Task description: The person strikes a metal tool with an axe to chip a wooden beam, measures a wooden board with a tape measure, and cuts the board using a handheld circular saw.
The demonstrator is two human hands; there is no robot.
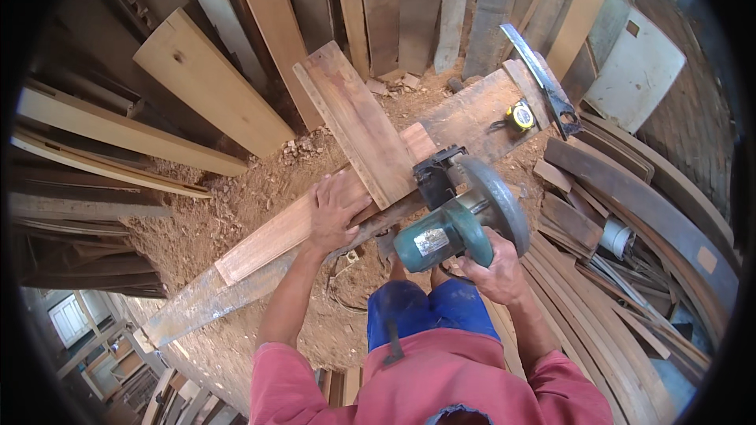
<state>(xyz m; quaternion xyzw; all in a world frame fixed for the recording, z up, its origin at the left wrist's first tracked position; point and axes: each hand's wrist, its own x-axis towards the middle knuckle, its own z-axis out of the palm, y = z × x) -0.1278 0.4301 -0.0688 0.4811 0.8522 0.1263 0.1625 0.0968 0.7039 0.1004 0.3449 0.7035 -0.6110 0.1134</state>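
Observation:
My left hand [337, 208] lies flat with its fingers spread on a long reddish plank [268, 240], its fingertips close to the near end of a shorter board. That shorter board [354, 122] lies across the plank, with a narrow strip along its left edge. My right hand [498, 269] is closed around the rear handle of a circular saw [431, 238] with a teal motor housing and a grey blade guard. The saw's base is at the right edge of the crosswise board; the guard hides where the blade meets the wood. Under the plank runs a worn, paint-stained beam [183, 308].
A yellow tape measure [520, 116] and a long-bladed hand tool with a dark handle [561, 106] lie at the bench's far right end. Many boards [213, 83] lean along the back. Stacked timber [598, 323] lines the right, and sawdust [185, 228] covers the ground.

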